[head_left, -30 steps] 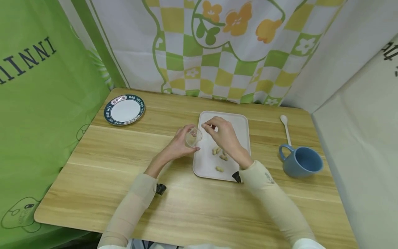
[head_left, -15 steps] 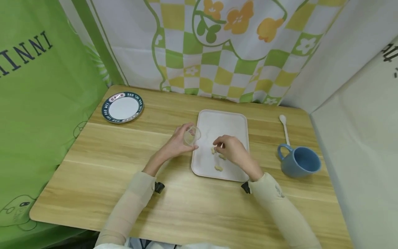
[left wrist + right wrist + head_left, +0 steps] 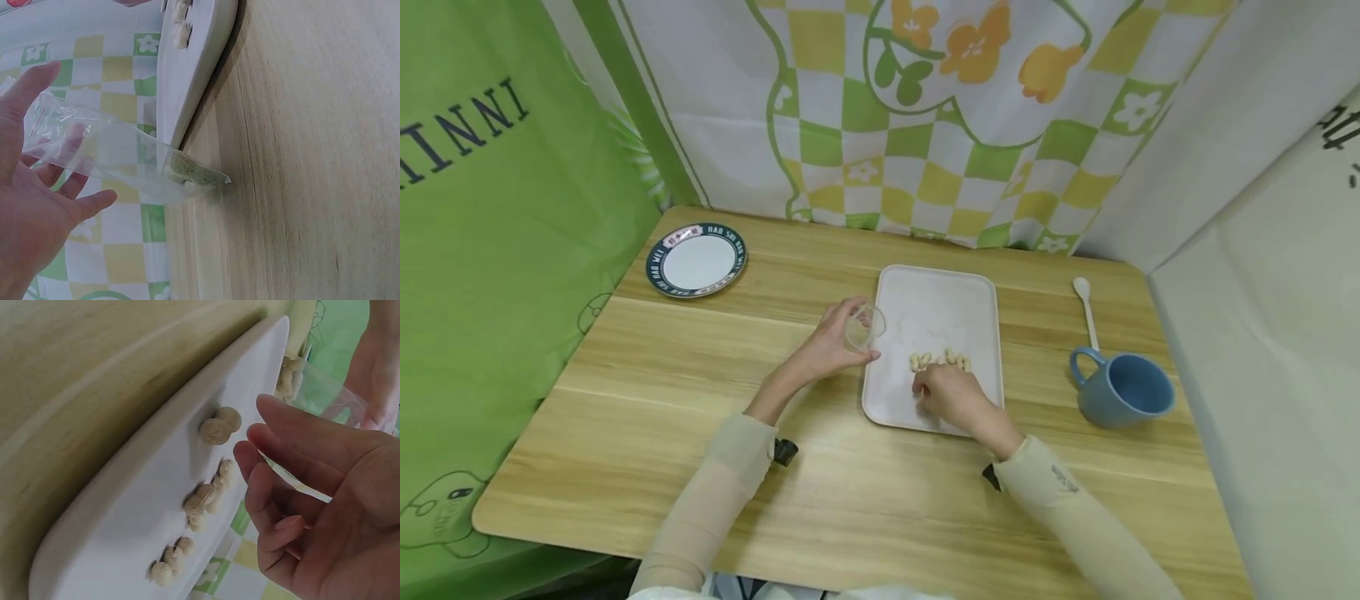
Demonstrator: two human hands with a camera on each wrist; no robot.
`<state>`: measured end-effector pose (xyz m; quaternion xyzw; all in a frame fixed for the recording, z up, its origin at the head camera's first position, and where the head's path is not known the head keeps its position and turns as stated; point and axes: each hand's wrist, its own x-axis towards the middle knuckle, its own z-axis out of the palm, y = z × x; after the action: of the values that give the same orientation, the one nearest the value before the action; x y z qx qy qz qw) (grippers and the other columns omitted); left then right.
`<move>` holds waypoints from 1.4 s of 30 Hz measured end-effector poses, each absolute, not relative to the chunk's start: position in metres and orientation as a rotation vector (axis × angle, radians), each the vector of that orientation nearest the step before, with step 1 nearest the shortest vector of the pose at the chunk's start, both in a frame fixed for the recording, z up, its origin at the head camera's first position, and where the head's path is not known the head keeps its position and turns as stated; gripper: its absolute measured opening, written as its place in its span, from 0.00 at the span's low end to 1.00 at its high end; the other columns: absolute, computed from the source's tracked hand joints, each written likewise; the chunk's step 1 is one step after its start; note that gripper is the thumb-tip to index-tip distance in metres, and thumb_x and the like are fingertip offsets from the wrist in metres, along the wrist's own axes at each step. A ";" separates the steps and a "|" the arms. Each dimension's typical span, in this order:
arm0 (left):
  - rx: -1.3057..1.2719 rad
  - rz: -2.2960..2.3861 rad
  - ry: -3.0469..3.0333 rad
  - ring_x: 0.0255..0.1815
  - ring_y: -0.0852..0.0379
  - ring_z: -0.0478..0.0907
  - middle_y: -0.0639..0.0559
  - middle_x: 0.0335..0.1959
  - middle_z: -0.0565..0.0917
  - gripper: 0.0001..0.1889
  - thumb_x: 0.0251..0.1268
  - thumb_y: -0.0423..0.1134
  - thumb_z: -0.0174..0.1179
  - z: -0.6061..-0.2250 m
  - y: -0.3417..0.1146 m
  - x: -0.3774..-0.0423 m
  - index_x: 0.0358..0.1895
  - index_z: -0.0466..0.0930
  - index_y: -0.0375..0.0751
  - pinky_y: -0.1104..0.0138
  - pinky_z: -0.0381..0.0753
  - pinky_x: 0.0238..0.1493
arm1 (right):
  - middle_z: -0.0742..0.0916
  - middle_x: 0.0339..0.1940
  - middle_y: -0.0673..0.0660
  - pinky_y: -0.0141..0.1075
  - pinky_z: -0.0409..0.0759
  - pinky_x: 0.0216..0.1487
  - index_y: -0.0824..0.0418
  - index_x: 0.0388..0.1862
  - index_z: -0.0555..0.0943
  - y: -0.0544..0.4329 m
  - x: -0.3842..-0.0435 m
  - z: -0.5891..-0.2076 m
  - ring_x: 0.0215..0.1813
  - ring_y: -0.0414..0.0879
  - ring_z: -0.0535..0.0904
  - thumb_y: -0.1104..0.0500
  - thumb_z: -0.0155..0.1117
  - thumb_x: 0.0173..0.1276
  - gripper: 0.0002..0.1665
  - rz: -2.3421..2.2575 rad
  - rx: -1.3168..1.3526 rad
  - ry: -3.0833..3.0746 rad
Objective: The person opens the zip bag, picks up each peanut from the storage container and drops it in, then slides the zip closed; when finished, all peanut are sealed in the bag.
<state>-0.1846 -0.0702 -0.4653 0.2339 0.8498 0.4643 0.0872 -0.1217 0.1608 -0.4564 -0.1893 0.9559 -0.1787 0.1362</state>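
Observation:
My left hand grips a clear plastic bag near its opening, beside the left edge of a pale tray. Several unshelled peanuts lie in the bag's bottom end. On the tray, more peanuts sit in a loose group. My right hand is low over the tray's front part with bent fingers. In the right wrist view, its thumb and fingertips are apart, close to one peanut but not around it. Nothing shows between them.
A white plate with a dark patterned rim lies at the far left of the wooden table. To the right stand a blue mug and a white spoon. A patterned curtain hangs behind the table.
My right hand came from near the bag's opening back over the peanuts, then shifted nearer the tray's front. The left hand stays almost still with the bag.

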 end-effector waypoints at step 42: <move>0.746 1.381 2.555 0.64 0.42 0.61 0.41 0.57 0.72 0.45 0.49 0.43 0.73 -0.467 -0.065 -0.186 0.70 0.58 0.41 0.43 0.68 0.60 | 0.85 0.28 0.49 0.32 0.76 0.30 0.60 0.33 0.84 0.159 -0.137 -0.427 0.31 0.42 0.78 0.62 0.71 0.61 0.03 -1.307 -0.586 2.814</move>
<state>-0.1864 -0.0655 -0.4673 0.2480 0.8500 0.4592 0.0714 -0.1367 0.1594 -0.4268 -0.1856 0.8911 -0.4139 -0.0080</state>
